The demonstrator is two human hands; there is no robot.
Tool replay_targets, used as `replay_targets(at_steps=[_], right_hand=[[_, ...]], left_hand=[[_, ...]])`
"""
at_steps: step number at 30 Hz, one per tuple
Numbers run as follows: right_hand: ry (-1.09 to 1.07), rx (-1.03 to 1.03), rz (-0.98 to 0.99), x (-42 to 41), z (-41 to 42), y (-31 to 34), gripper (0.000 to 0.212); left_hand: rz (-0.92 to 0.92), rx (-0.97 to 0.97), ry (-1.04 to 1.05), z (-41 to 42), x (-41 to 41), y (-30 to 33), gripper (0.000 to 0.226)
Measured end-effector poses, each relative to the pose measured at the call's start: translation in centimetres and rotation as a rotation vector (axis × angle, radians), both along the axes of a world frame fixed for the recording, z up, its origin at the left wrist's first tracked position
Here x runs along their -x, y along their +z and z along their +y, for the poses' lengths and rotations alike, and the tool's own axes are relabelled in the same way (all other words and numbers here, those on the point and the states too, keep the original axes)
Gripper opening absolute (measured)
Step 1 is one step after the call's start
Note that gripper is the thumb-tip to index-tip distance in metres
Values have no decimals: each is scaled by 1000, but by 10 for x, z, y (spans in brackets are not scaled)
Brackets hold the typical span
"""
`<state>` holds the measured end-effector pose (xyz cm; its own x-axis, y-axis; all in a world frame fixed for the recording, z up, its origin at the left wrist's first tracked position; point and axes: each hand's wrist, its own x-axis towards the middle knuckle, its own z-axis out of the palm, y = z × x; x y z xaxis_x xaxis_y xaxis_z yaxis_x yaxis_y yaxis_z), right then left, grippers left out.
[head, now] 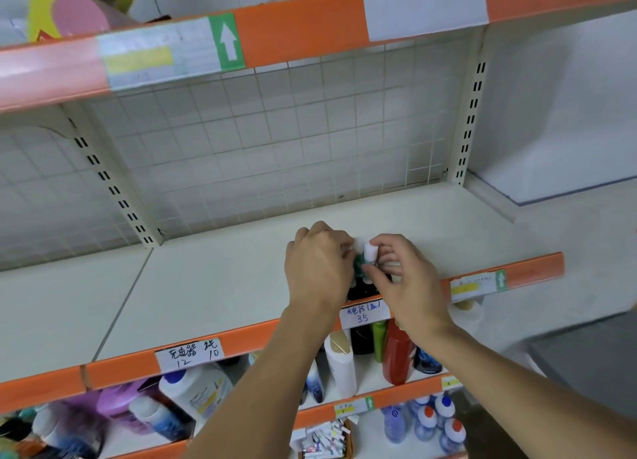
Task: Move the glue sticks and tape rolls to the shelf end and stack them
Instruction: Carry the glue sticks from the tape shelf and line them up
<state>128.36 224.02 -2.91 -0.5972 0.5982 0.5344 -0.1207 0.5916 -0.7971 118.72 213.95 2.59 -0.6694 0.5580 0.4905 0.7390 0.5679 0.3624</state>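
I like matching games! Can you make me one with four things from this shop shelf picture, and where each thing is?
Things:
1. small white-capped green glue stick
2. tall red plastic bottle
3. green sticker with a white arrow
4. handwritten white price label reading 35

Places:
A. on the orange edge of the top shelf
B. on the shelf below the hands
C. between the two hands
D. on the orange edge below the hands

Pairs: 1-C, 2-B, 3-A, 4-D

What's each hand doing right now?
Left hand: curled round the glue sticks.
Right hand: pinching a white-capped glue stick.
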Motion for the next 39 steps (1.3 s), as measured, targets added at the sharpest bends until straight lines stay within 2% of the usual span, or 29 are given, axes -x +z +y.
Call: replay_targets(at_steps=[15, 20, 27, 34, 39], right_hand=[[28, -7, -13, 10, 1, -7, 33], [31, -16, -17, 14, 1, -7, 36], [76, -107, -55, 15, 3, -12, 35], [95, -57, -62, 15, 2, -9, 23], [105, -26, -100, 18, 3, -9, 25]], left_hand=[[53, 171, -18, 1, -8, 8, 24], [65, 180, -8, 4, -10, 8, 17], [62, 93, -39, 3, -7, 2, 15], [55, 67, -47, -2, -8, 0, 18], [65, 26, -41, -5, -14, -5, 20]])
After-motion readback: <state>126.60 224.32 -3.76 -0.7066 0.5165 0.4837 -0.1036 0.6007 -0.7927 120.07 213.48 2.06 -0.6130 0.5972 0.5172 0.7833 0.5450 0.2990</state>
